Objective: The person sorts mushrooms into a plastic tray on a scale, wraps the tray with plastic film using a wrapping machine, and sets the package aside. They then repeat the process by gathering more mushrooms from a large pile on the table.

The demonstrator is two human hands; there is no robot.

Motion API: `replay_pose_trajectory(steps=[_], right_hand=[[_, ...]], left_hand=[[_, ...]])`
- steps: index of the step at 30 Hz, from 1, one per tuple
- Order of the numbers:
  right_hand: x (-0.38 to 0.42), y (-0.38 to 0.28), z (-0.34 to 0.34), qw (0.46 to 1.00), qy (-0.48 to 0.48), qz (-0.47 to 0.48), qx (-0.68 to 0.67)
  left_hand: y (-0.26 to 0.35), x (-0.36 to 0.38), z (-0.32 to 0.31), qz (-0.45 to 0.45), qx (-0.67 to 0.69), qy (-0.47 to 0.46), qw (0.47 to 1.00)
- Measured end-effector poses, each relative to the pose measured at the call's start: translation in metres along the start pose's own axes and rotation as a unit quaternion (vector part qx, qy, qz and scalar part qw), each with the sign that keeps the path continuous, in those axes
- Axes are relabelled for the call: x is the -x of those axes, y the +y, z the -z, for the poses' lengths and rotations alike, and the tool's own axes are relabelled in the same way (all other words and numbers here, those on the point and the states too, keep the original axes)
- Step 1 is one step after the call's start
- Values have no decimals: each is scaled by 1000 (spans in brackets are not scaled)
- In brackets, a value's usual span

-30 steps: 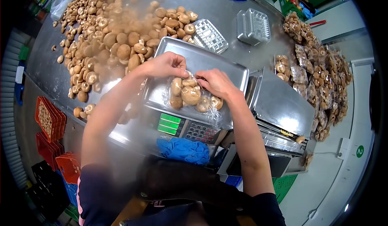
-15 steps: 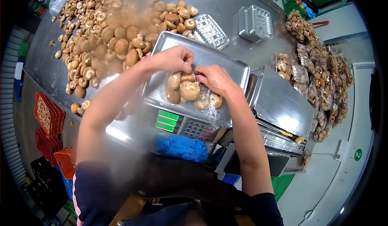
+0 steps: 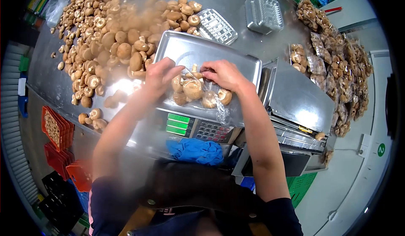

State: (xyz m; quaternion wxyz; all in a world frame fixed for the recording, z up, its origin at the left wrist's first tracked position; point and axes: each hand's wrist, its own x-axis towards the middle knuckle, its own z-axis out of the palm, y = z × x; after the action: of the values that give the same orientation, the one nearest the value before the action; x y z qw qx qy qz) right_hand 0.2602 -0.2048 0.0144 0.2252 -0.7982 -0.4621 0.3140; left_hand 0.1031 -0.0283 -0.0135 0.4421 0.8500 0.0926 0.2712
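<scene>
A clear plastic bag of brown mushrooms (image 3: 193, 89) lies on the steel scale pan (image 3: 249, 67). My left hand (image 3: 158, 76) is at the bag's left side, thumb and fingers pinching its film edge. My right hand (image 3: 223, 73) grips the film at the upper right, its fingers closed and fingertips partly hidden. Between my hands a pale mushroom stem (image 3: 194, 67) points up at the bag's mouth. Crumpled film (image 3: 222, 111) trails from the bag's lower right over the pan's edge. The green scale display (image 3: 178, 124) is just below.
Loose mushrooms (image 3: 90, 46) are heaped left of the pan. Clear plastic trays (image 3: 264, 14) and another tray (image 3: 216, 26) are behind it. Packed mushroom bags (image 3: 337, 67) line the right side. A blue cloth-like bundle (image 3: 196, 151) lies before the scale, and red crates (image 3: 57, 128) stand at left.
My left hand has moved left and down, away from my right hand, which stays on the film. The bag's mouth is spread wider, and an upright mushroom stem now shows there.
</scene>
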Motion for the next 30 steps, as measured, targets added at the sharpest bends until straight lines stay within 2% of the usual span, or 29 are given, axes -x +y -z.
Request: replay_pose_trajectory(steps=[2, 6, 10, 11, 12, 14, 15, 18, 19, 22, 23, 26, 27, 30], right_hand=[[-1, -2, 1, 1000, -6, -11, -10], [-2, -2, -3, 1000, -3, -10, -21], [-5, 3, -5, 1000, -8, -16, -19], [-6, 5, -5, 1000, -9, -16, -19], [-5, 6, -4, 1000, -5, -10, -17], [-3, 7, -5, 1000, 4, 1, -14], [-2, 7, -4, 1000, 5, -5, -11], [-2, 5, -4, 1000, 1, -23, -15], [-2, 4, -4, 999, -3, -27, -23], [-4, 3, -2, 999, -11, -38, -25], [-4, 2, -2, 999, -12, -43, -21], [-2, -1, 1, 999, -9, -44, -8], [-2, 1, -1, 999, -3, -33, -4], [-3, 8, -4, 1000, -1, -15, 6]], left_hand=[[6, 9, -2, 46, -8, 31, 998], [5, 19, -6, -13, -99, 88, 991], [2, 14, -27, 29, -82, 173, 981], [6, 13, -29, 93, -72, 159, 980], [9, 12, -26, 156, 23, 129, 979], [14, 12, -13, 274, 207, 61, 937], [12, 16, 1, 291, 206, -41, 933], [35, 14, 23, 171, 194, -143, 955], [30, 19, 27, 231, 267, -151, 923], [14, 27, 23, 236, 167, -138, 947], [16, 26, 18, 209, 123, -132, 961], [3, 32, 2, 207, 73, -84, 972], [-4, 36, -5, 180, 86, -53, 978], [13, 42, -4, 191, 18, -40, 981]])
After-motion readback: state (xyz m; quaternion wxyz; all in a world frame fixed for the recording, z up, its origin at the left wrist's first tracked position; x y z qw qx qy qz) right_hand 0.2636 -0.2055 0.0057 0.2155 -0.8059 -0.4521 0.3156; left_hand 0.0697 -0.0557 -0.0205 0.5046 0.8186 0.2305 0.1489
